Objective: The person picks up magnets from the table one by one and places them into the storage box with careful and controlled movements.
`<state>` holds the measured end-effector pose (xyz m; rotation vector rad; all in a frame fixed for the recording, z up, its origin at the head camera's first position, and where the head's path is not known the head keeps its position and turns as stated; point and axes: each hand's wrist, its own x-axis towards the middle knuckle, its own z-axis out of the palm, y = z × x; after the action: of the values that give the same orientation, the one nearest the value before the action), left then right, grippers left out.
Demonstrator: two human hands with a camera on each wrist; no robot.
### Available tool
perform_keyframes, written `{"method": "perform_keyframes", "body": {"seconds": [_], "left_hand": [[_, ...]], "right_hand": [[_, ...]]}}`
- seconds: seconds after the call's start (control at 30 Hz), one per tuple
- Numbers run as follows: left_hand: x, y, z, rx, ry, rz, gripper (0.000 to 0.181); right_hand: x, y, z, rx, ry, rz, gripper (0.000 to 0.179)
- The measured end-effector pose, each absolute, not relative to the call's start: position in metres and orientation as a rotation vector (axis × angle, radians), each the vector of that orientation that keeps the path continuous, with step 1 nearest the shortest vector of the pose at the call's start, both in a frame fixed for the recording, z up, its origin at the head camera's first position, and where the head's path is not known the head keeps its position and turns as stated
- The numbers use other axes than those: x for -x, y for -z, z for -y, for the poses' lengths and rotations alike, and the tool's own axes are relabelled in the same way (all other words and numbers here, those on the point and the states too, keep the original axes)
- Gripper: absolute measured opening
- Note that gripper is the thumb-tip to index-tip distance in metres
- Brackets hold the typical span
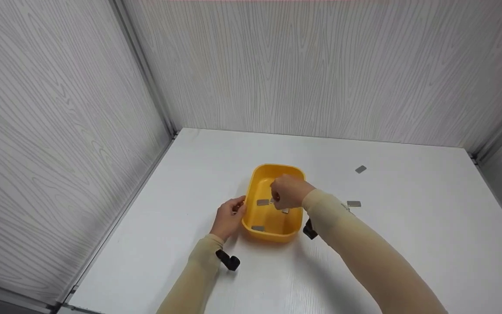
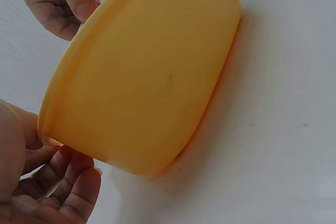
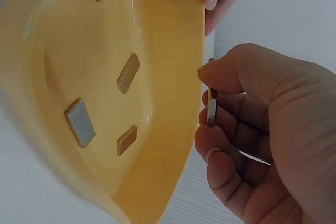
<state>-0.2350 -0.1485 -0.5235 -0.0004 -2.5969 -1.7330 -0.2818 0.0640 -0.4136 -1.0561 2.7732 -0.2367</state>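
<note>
Pinched between thumb and fingertips of the right hand (image 1: pixel 289 192) is a small, flat, silver metal-looking rectangular piece (image 3: pixel 211 113); whether a second one is stacked with it cannot be told. The left hand (image 1: pixel 228 218) grips the left wall of a yellow, round-cornered, plastic-looking tray (image 1: pixel 273 237) at its rim, steadying it on the white tabletop (image 1: pixel 434 205).

Four similar loose pieces (image 3: pixel 80 123) lie spread on the tray floor, well apart from the held one, which is over the tray. Two more pieces (image 1: pixel 354 203) lie on the tabletop to the tray's right, one farther back than the other.

The step in hand appears to be moving pieces one by one across the tray's rim; whether this one is going in or coming out cannot be judged. Either way, the next move calls for a firm pinch and a wrist held above the wall.

The near and right rims seem the likeliest to be knocked, as the black wrist clip (image 1: pixel 310 230) hangs just beside the right wall. Most room lies to the right, while the grey-white grained back panel (image 1: pixel 320 87) stands well beyond the tray
</note>
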Motion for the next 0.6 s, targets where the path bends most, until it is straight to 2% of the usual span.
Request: {"method": "perform_keyframes", "body": {"seconds": [0.37,0.6], "left_hand": [[0.233,0.525,0.149,0.001,1.734,2.601,0.039],[0.234,0.525,0.149,0.077,1.694,2.576,0.038]], "right_hand": [[0.284,0.43,-0.06,0.869,0.148,-2.716,0.009],[0.285,0.438,-0.059,0.893,0.064,-2.715,0.012]]}}
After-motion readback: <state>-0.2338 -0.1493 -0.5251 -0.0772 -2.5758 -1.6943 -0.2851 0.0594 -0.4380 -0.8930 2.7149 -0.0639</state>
